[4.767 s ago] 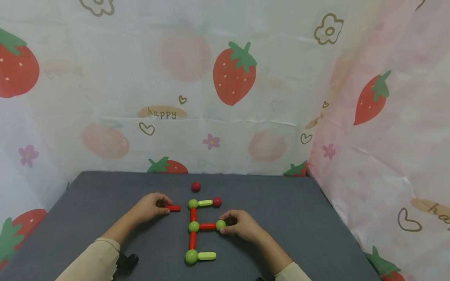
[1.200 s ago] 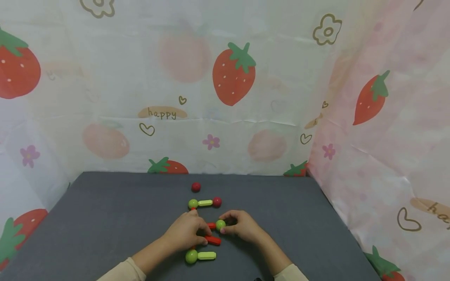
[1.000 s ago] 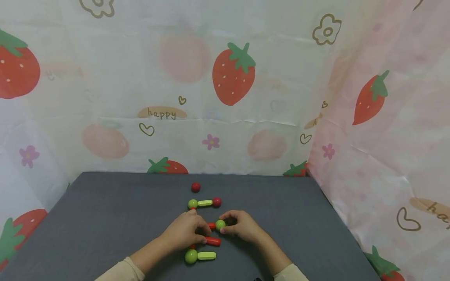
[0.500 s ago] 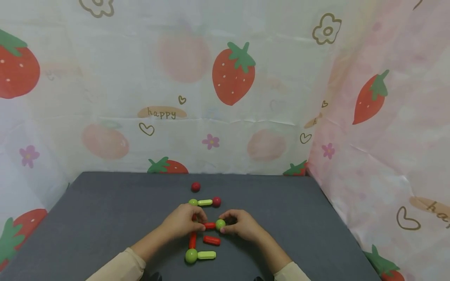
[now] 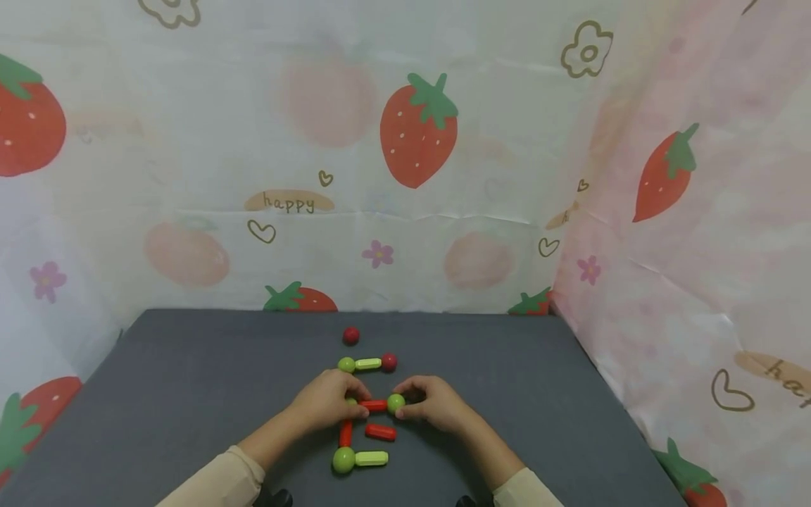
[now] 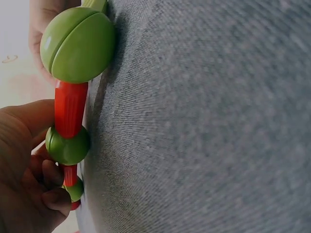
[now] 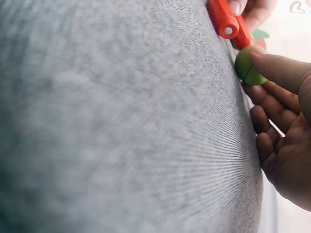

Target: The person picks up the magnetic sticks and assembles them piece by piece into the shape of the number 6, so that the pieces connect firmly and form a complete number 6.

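A magnetic ball-and-rod figure lies on the dark cloth, with red rods (image 5: 345,433) joining green balls (image 5: 344,460). My left hand (image 5: 323,400) pinches the middle green ball (image 6: 68,145), which it mostly covers in the head view. From that joint a red rod (image 5: 374,406) runs right to another green ball (image 5: 395,403), held between the thumb and fingers of my right hand (image 5: 437,405). Just below lies a loose red rod (image 5: 381,432). At the top, a yellow-green rod (image 5: 368,364) links a green ball (image 5: 346,365) to a red ball (image 5: 389,362). The upper red rod is hidden.
A separate red ball (image 5: 351,336) sits beyond the figure. Another yellow-green rod (image 5: 371,458) extends right from the bottom ball. The grey tabletop (image 5: 507,366) is backed by a strawberry-print curtain (image 5: 405,232) on the far side and both flanks.
My left hand brought a red rod over from the left, laid it below the middle arm and let go. It then moved up to the middle ball. The right hand stayed put.
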The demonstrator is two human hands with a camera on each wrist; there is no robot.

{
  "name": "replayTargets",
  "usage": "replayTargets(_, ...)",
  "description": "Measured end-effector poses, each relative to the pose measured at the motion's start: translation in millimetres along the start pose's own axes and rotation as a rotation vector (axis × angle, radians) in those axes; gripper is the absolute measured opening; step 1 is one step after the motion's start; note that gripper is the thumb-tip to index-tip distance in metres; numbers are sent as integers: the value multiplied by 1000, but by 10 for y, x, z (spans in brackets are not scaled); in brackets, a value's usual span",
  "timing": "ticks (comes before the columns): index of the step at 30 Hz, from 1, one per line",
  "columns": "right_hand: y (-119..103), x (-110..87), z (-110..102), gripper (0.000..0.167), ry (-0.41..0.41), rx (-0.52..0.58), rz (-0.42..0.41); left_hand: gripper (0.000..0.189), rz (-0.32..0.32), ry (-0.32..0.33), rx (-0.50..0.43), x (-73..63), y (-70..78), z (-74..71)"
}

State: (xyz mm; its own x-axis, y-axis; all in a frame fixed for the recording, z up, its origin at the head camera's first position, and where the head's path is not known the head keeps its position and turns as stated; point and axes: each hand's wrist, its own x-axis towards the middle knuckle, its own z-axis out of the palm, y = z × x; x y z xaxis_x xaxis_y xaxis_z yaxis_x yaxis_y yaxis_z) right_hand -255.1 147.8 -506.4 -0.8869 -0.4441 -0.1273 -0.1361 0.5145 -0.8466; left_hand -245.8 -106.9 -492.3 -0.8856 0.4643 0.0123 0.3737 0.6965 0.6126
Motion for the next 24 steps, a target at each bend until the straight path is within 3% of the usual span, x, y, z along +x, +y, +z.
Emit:
replayTargets(7, -54, -16, 21, 37, 31, -61, -15, 17, -8, 29, 29, 4, -2, 9)
replayTargets(16, -241, -179, 50, 30, 195, -214, -93, 15, 0, 47, 33, -7, -5, 42)
replayTargets(24, -312, -305, 208, 17, 124, -202, -76, 15, 15, 64, 40, -17, -12, 49)
